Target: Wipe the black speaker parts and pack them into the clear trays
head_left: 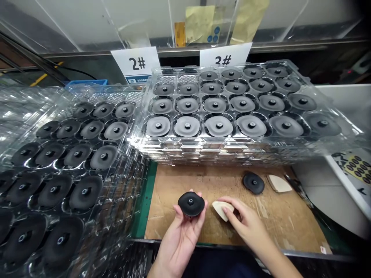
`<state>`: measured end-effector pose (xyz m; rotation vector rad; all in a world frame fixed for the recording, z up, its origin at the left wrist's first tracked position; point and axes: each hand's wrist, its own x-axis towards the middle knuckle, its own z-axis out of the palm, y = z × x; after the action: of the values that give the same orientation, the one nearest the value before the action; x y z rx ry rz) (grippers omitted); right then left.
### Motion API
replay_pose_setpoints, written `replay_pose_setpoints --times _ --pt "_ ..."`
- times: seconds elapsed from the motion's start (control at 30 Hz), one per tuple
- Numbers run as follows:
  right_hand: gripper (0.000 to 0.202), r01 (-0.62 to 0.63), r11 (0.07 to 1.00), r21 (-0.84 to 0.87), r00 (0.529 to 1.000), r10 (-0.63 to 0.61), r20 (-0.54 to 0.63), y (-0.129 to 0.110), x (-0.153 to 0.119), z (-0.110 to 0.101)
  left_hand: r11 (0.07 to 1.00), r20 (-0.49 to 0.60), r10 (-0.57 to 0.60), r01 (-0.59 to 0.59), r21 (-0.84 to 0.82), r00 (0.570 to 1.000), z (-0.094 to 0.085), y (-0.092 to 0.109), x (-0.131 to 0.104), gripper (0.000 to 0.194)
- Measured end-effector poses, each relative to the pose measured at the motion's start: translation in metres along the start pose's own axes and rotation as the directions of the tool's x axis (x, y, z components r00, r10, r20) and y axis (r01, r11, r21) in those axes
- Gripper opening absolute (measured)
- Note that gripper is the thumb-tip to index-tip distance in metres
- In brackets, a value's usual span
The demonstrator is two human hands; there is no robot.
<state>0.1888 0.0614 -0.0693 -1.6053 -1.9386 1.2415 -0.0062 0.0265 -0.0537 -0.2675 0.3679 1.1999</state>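
L hand (181,241) cups blk disc (191,204); R hand (246,220) pinches wedge (222,209); bare board (214,179) btwn hands & tray stack (208,148) edge.

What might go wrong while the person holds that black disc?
The left hand holds the black disc above the cardboard, so it might drop if the grip slips. The right hand, holding a cream wedge, might bump the second disc lying loose nearby.

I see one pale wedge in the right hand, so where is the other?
In the head view, the other wedge lies toward the right of the board, beside the loose disc, beyond the right hand.
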Motion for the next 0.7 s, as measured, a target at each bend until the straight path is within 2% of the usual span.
replay_pose_setpoints --times 0.17,0.3,0.37,0.47,0.53,0.6,0.67,0.7 --pt "0.028 0.050 0.999 -0.002 0.998 -0.050 -0.026 -0.007 -0.002 0.000 0.999 0.003 0.037 -0.037 0.013 0.999 0.001 -0.002 -0.007 0.036" --pt "0.027 0.065 0.998 0.013 0.996 -0.064 -0.059 -0.011 -0.006 -0.008 0.994 -0.028 0.091 -0.089 0.058 0.995 0.001 -0.005 -0.013 0.034" --pt "0.025 0.074 0.997 0.024 0.995 -0.072 -0.073 -0.019 -0.008 -0.014 0.989 -0.049 0.117 -0.112 0.099 0.992 0.002 -0.008 -0.015 0.032" --pt "0.023 0.138 0.988 0.070 0.986 -0.130 -0.105 -0.044 -0.011 -0.020 0.977 -0.114 0.154 -0.134 0.167 0.982 0.008 -0.016 -0.017 0.036" --pt "0.026 0.259 0.960 0.102 0.958 -0.243 -0.152 -0.066 -0.012 -0.021 0.957 -0.157 0.204 -0.163 0.238 0.966 0.015 -0.025 -0.018 0.045" --pt "0.030 0.415 0.906 0.087 0.898 -0.393 -0.196 -0.084 -0.015 -0.019 0.932 -0.180 0.242 -0.176 0.317 0.953 0.023 -0.034 -0.019 0.051" --pt "0.029 0.514 0.855 0.063 0.852 -0.501 -0.150 -0.096 -0.017 -0.019 0.911 -0.211 0.254 -0.160 0.379 0.944 0.028 -0.041 -0.021 0.052" --pt "0.027 0.527 0.847 0.067 0.849 -0.521 -0.087 -0.099 -0.018 -0.021 0.904 -0.227 0.259 -0.153 0.398 0.939 0.030 -0.044 -0.022 0.053"
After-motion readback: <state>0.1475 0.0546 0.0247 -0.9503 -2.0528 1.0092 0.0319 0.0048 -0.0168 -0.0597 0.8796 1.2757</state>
